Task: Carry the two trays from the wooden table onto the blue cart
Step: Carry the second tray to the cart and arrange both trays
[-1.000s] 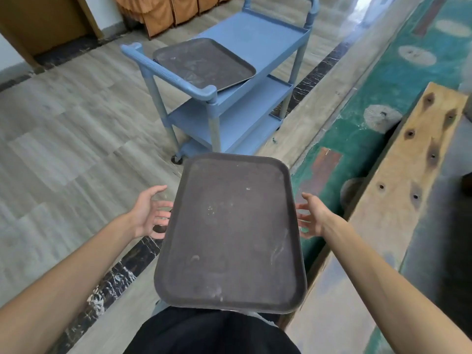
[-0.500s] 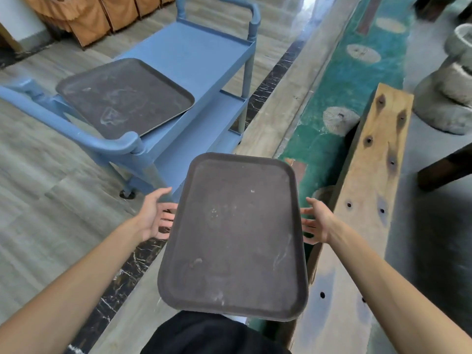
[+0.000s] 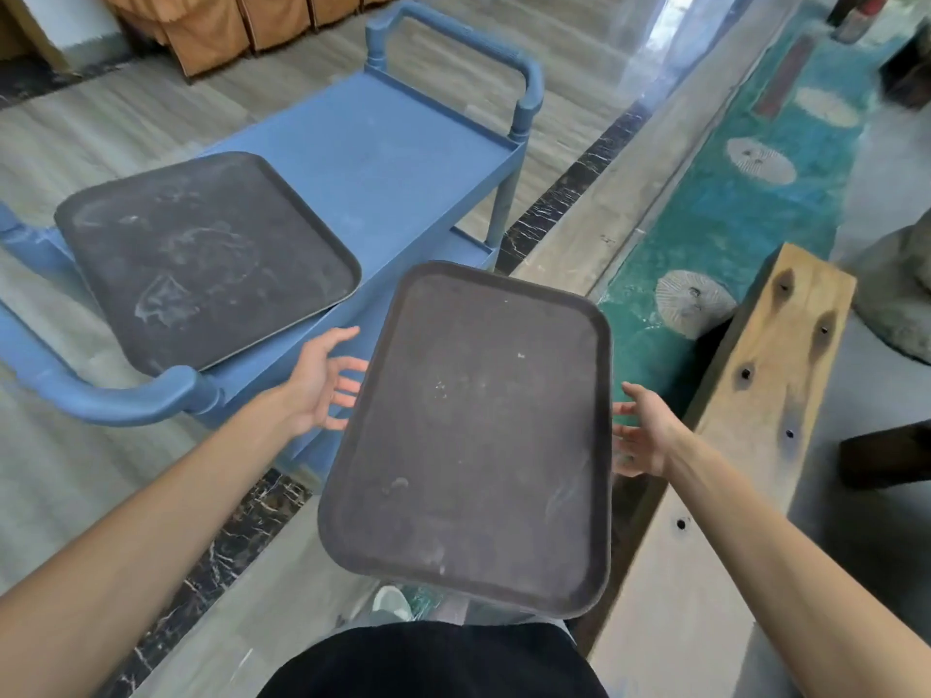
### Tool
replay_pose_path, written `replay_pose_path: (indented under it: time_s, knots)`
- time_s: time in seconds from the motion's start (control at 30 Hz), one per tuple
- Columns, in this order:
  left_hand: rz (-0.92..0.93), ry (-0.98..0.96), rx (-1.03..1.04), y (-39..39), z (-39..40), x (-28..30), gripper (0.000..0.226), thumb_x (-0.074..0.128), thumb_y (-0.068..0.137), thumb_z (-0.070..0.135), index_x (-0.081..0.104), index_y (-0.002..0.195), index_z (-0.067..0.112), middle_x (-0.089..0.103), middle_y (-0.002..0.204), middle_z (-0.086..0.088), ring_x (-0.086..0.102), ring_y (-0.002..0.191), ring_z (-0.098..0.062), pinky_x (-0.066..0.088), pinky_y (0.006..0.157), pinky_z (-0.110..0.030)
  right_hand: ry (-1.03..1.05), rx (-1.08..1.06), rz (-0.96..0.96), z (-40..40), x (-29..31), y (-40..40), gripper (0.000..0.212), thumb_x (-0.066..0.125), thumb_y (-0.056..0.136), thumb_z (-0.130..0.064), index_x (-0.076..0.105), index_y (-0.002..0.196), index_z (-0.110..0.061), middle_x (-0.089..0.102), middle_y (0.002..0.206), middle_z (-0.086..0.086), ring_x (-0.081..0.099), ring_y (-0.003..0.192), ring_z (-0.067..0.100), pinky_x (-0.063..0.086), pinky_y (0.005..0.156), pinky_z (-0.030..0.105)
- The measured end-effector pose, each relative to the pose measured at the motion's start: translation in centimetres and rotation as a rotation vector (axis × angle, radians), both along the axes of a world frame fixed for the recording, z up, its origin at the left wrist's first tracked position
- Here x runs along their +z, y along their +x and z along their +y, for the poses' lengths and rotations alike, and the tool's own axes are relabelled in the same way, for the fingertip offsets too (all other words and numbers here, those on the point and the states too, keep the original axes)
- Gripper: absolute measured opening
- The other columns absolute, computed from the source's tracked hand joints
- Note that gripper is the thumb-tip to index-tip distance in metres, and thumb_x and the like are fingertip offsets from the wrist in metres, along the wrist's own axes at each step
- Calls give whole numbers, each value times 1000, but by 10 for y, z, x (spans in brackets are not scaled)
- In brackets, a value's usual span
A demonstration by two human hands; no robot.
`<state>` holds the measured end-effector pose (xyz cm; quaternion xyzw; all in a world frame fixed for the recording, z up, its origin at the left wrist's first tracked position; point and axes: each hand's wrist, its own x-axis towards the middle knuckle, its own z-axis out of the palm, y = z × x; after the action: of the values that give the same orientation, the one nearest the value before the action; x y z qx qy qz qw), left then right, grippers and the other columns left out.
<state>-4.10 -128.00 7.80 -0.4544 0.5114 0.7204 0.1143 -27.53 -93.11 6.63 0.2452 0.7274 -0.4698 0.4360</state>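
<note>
My two hands carry a dark tray level in front of my body. My left hand supports its left edge, fingers spread and tucked beneath the rim; my right hand does the same at the right edge. Just beyond lies the blue cart, near its curved handle. A second dark tray rests on the cart's top shelf. A wooden plank lies to my right.
</note>
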Motion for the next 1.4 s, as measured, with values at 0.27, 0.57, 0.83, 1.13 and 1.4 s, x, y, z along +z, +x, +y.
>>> replay_pose_path:
  time_s: [0.27,0.57,0.83,1.13,1.4]
  knots:
    - [44,-67,147,-120,-54,3,61,51,71,70,65,95,16,59,73,-4,50,69,-23,37,69,-35,-56,163,21,-88,-8,-161,34,48,92,-55,48,80,-23,57,78,3,57,73,21,47,68,35]
    - [42,-19,388,-209,-108,5,72,51,71,70,65,111,12,64,82,-10,57,72,-27,37,70,-37,-107,389,25,-194,23,-318,37,46,93,-56,55,85,-21,60,75,2,60,69,21,49,66,35]
    - [60,-1,539,-224,-160,12,71,51,69,72,64,107,13,65,79,-11,58,73,-28,40,71,-39,-185,539,-5,-298,30,-378,39,51,87,-59,55,87,-20,59,78,3,60,73,22,52,71,38]
    - [113,-10,659,-253,-254,14,74,54,65,73,66,105,11,58,76,-7,52,67,-26,37,68,-37,-224,607,34,-431,36,-426,44,46,93,-57,61,95,-16,63,86,5,61,73,23,51,64,36]
    - [121,29,731,-307,-353,-9,69,51,69,73,69,96,12,61,81,-6,56,71,-26,39,66,-35,-159,669,98,-560,30,-478,42,47,91,-58,59,95,-18,63,80,3,60,71,21,48,66,34]
